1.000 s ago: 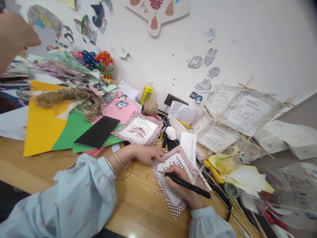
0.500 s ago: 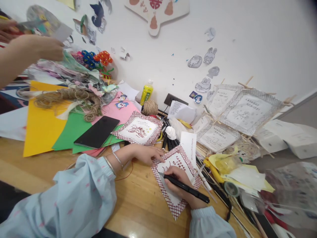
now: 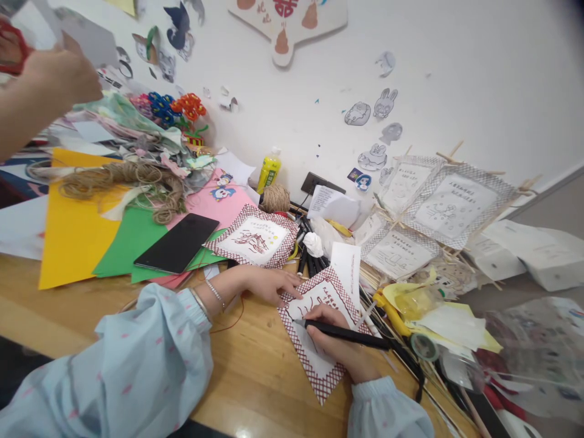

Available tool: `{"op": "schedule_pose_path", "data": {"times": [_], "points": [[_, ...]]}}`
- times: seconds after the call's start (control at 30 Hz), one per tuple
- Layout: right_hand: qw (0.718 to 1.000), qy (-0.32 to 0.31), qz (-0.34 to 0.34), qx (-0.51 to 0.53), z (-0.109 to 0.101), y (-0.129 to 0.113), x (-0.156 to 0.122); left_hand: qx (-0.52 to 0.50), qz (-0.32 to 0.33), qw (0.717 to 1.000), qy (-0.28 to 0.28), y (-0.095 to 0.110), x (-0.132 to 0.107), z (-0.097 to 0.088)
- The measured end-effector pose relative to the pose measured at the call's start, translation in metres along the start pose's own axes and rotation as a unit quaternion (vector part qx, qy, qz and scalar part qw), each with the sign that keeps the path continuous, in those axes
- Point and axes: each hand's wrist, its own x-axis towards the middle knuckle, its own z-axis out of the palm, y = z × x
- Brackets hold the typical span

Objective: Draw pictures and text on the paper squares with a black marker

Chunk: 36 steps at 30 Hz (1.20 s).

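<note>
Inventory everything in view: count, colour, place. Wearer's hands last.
Table: 1, brown, bottom
Card: 1, white with red-brown border, lower centre
Pen: 1, black, over the card
Patterned card: 1, white and red-brown, centre
Phone: 1, black, left
Coloured sheets: several, yellow, green, pink, left
Twine: 2, brown, hank left, ball centre
Bottle: 1, yellow, by the wall
Flowers: cluster, blue, orange, pink, back left
Fabric scraps: many, pastel, back left
Panels on sticks: 4, white with grey border, right
Cut-outs: many, mostly grey, wall
Plaque: 1, white, brown, red, top
Small clutter: uncounted, mixed, right
Other person's hand: at least 1, upper left
Left hand: 1, blue sleeve, on the card
Right hand: 1, blue sleeve, holding the pen
</note>
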Motion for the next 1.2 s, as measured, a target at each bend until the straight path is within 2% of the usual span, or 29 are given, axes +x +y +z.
{"op": "schedule_pose_path", "data": {"times": [0.13,0.3,0.5,0.8,1.03,1.2], "points": [[1.0,-0.012,0.006,-0.011,0.0,-0.0047,0.0004,-0.002,0.019,1.0,0.004,0.0004,0.0002,-0.0007],[1.0,-0.015,-0.004,-0.02,0.0013,-0.0023,0.0019,-0.006,0.01,1.0,-0.005,0.0025,0.0001,-0.0025],[1.0,-0.019,-0.008,-0.007,0.0015,-0.0018,0.0022,-0.031,0.044,0.999,-0.001,0.0063,-0.0002,-0.0053],[1.0,0.003,0.03,0.0,-0.0009,-0.0042,-0.0004,-0.007,0.002,1.0,-0.013,0.0053,-0.0003,-0.0042],[1.0,-0.016,0.011,-0.02,0.0012,-0.0059,0.0024,-0.028,0.038,0.999,-0.001,0.0072,-0.0007,-0.0058],[1.0,-0.001,0.014,-0.002,0.0008,-0.0003,0.0007,-0.022,0.011,1.0,-0.001,0.004,-0.0007,-0.0034]]}}
